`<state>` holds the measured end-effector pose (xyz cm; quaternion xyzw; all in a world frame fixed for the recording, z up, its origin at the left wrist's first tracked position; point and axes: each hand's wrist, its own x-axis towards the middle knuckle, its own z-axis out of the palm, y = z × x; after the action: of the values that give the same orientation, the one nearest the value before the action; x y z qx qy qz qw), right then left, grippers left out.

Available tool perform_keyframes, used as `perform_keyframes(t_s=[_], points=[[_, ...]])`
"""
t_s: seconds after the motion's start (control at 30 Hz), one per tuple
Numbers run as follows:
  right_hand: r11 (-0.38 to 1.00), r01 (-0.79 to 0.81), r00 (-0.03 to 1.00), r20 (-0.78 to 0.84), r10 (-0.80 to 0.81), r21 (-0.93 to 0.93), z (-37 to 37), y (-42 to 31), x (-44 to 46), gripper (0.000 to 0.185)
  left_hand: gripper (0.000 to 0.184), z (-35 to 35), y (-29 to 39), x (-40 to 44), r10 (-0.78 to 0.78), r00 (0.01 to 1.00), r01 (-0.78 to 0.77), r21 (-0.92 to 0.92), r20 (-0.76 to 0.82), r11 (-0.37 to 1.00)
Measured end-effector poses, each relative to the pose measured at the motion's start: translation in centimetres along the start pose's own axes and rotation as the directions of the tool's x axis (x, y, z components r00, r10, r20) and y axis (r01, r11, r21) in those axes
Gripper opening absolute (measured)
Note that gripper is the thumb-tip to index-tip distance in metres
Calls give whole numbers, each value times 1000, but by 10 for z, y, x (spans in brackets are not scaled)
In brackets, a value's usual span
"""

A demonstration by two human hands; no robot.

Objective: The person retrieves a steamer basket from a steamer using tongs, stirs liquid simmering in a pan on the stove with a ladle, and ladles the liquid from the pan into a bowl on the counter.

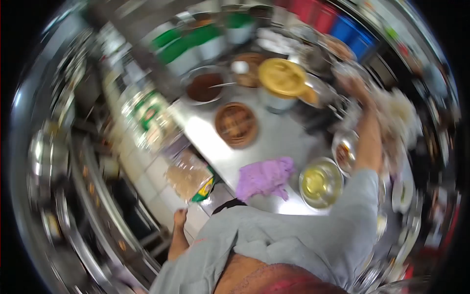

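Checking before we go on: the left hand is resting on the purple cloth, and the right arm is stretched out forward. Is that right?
Not quite: the left hand is not on the purple cloth. The head view shows it off to the left, beyond the edge of the metal table. The right arm is stretched out forward, as you say.

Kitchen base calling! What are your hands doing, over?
Right hand at blurry silvery bowl, grip unclear. Left hand low, nothing visible in it. Pale plastic close beside right arm.
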<state>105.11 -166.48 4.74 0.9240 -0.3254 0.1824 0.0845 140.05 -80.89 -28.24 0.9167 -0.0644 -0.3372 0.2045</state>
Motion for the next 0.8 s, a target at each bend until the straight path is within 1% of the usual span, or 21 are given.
perform_keyframes(t_s=[0.03,0.07,0.1,0.13,0.17,0.2,0.23,0.27,0.3,0.33,0.37,0.4,0.43,0.47,0.5,0.53,0.57,0.6,0.67,0.73,0.8], points=[[698,-365,931,258,258,617,-8,-6,-5,36,40,4,-2,-8,43,995,-53,-116,-90,992],[167,-567,796,484,364,807,-33,-35,-4,33,39,-1,8,-22,13,991,-21,-57,-130,998],[-21,-596,738,558,381,803,-56,-50,1,31,39,-4,8,-30,-32,998,21,-161,-62,987],[702,-305,949,269,166,643,-25,38,29,37,39,-1,1,-42,-79,993,59,-211,-90,976],[708,-263,958,262,113,655,-33,19,50,37,39,3,-10,-46,-88,990,63,-209,-113,976],[755,-197,980,157,125,625,-61,-1,65,40,38,7,-21,-47,-83,988,56,-197,-133,979],[798,-144,989,49,143,586,-98,-25,74,44,38,10,-31,-52,-121,986,94,-212,-118,973],[837,-101,985,-66,161,538,-142,-64,83,48,38,13,-42,-53,-122,984,90,-232,-127,969],[753,-83,987,-50,152,653,-181,-144,87,46,38,20,-58,-52,-144,984,116,-229,-109,966],[773,0,996,-69,57,634,-208,-216,86,47,38,25,-71,-51,-163,982,140,-222,-90,965],[693,50,999,-24,-48,719,-218,-270,86,45,40,27,-79,-51,-173,982,151,-245,-73,958],[651,60,994,11,-104,756,-217,-326,80,41,38,33,-92,-48,-158,984,127,-290,-86,949],[510,45,981,58,-184,859,-197,-370,79,40,36,32,-97,-49,-169,983,137,-311,-78,940],[496,5,954,145,-263,869,-193,-429,71,41,34,30,-99,-48,-180,981,148,-331,-69,932],[324,-79,915,198,-351,943,-162,-475,68,44,34,22,-100,-47,-173,982,140,-331,-73,933],[391,-47,889,217,-403,919,-129,-514,72,50,32,11,-99,-48,-163,984,130,-330,-75,935],[375,-37,882,206,-423,926,-88,-554,77,58,30,-3,-100,-49,-151,985,118,-327,-78,938],[334,-106,889,239,-390,936,-44,-592,82,68,28,-20,-101,-50,-150,987,119,-336,-65,934],[406,-197,959,262,-111,892,20,-660,92,80,29,-38,-140,-28,-55,993,7,-410,-104,912],[264,-250,967,226,120,932,66,-705,105,86,29,-78,-170,-18,-76,993,47,-284,-93,958],[79,-344,896,302,325,936,75,-736,115,79,29,-130,-194,-25,-69,992,37,-271,-108,962]])
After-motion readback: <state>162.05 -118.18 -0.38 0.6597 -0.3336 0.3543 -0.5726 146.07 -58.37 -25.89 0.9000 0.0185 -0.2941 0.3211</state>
